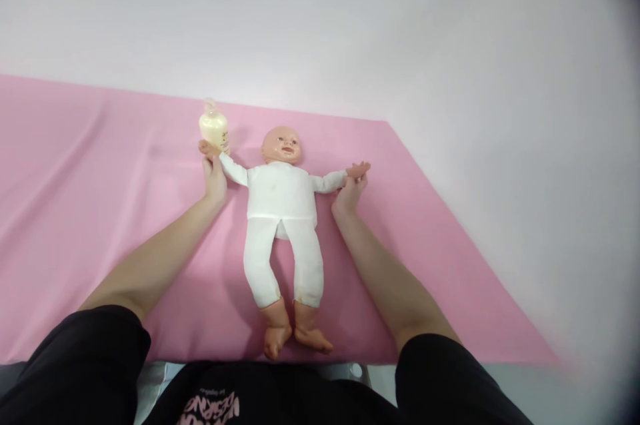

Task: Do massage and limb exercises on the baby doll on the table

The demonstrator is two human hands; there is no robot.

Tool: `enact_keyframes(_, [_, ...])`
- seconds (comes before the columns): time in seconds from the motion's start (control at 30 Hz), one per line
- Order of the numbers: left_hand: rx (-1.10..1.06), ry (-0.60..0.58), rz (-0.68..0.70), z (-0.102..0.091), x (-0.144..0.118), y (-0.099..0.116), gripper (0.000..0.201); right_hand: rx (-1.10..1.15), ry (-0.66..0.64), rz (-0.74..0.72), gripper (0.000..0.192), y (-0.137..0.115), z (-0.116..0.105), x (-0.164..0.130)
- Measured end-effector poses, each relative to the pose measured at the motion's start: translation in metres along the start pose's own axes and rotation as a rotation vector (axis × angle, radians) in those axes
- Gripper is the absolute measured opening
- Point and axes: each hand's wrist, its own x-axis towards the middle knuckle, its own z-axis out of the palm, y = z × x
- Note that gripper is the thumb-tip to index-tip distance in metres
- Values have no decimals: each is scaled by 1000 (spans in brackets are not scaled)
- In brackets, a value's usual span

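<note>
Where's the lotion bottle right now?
In the head view, the lotion bottle stands on the pink sheet at the far left, just beyond the left hand holding the doll by its wrist.

Baby doll (283, 212) in a white long-sleeved suit, lying face up on a pink sheet (100, 198), arms spread wide to either side, bare feet nearest the camera, legs slightly parted, head pointing away, a pale yellow bottle (214, 126) upright just beside one outstretched hand.

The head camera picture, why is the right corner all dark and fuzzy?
In the head view, the right edge fades to a dark blur, likely the lens rim; the doll, bottle and both hands, left and right, look fairly sharp, with soft shadows on the pink cloth.
</note>
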Motion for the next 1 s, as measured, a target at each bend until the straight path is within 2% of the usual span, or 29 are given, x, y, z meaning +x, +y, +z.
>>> enact_keyframes(0.07, [98,-97,148,1,-4,4,41,-29,-75,-119,72,-12,6,-6])
enact_keyframes(0.13, [219,-242,336,2,-10,10,54,-55,-218,-295,73,-25,12,-14])
enact_keyframes(0.27, [484,-544,623,7,-23,20,59,-202,-421,-459,64,-41,19,-33])
enact_keyframes(0.37, [669,-729,741,10,-30,23,57,-353,-584,-549,56,-43,19,-41])
enact_keyframes(0.47, [742,-857,779,12,-32,23,52,-499,-752,-631,56,-45,19,-42])
enact_keyframes(0.57, [775,-880,769,13,-31,22,51,-564,-810,-648,61,-49,21,-41])
enact_keyframes(0.73, [757,-846,763,13,-33,22,50,-551,-790,-650,59,-47,21,-41])
enact_keyframes(0.87, [601,-718,690,12,-33,26,56,-408,-653,-546,55,-40,19,-42])
enact_keyframes(1.0, [336,-521,551,9,-27,23,61,-192,-471,-375,65,-41,21,-38])
